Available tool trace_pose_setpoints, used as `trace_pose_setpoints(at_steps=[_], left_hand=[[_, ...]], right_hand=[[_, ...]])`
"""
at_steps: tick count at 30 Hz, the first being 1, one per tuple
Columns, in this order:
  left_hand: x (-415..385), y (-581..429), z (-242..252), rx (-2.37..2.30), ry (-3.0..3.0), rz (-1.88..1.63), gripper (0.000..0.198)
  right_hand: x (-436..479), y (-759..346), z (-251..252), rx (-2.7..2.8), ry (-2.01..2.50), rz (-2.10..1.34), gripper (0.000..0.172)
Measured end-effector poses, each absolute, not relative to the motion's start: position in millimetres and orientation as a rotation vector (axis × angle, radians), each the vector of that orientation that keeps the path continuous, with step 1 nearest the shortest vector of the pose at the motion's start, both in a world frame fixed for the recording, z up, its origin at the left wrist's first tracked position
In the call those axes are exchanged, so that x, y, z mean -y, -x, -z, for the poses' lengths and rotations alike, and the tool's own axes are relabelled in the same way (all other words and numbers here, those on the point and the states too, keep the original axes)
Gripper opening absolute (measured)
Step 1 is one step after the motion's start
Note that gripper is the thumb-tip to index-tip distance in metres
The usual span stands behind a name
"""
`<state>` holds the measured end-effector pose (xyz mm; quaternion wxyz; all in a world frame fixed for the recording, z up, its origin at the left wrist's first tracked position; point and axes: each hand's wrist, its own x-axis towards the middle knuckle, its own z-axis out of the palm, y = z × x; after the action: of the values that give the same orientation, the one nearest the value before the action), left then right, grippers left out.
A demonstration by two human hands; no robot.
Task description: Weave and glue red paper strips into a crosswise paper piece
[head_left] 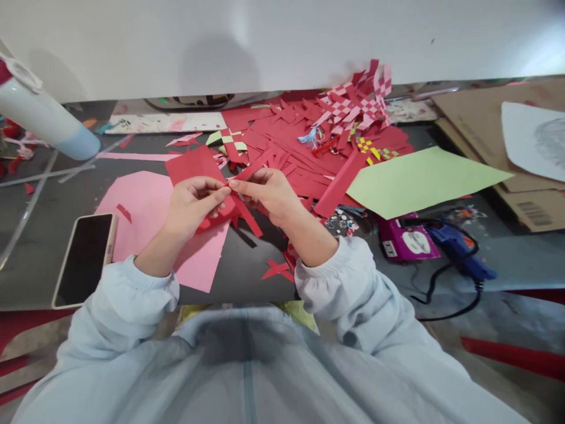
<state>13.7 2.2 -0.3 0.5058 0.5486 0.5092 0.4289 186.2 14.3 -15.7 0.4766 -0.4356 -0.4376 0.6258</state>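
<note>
Our left hand point(192, 203), right hand point(269, 191) meet at frame centre, fingertips pinching narrow red paper strips point(249, 219) just above table point(247, 268). We judge uneven pull may tear or slip strips. Below: pink paper sheet point(145, 206). Lower left: black phone point(86, 256). Behind, heap of red paper offcuts point(282, 138) crowds reach.

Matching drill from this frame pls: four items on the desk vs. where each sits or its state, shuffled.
1 phone
2 green paper sheet
3 glue gun
4 red paper strip

A pinched between left hand and right hand
B blue, corded, far right
C near left, screen dark
D lying flat, right of both hands

Pairs: 1-C, 2-D, 3-B, 4-A
</note>
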Motion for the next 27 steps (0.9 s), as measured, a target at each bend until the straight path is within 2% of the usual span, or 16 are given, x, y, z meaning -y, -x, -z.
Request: trace_pose_setpoints(at_steps=[11, 21, 27], left_hand=[[2.1, -17.2, -7.1, -1.265, -1.231, -0.921, 0.021], [0.8, -16.3, -0.9, -1.279, -1.222, -0.957, 0.016], [0.8, -18.0, -2.3, -1.228, -1.229, -0.940, 0.018]], right_hand=[[-12.7, -183.7, 14.0, 1.020, 1.060, -1.571, 0.040], [-13.6, -183.1, 16.7, 0.935, 1.015, -1.595, 0.051], [-15.5, -182.3, 19.9, 0.910, 1.021, -1.593, 0.049]])
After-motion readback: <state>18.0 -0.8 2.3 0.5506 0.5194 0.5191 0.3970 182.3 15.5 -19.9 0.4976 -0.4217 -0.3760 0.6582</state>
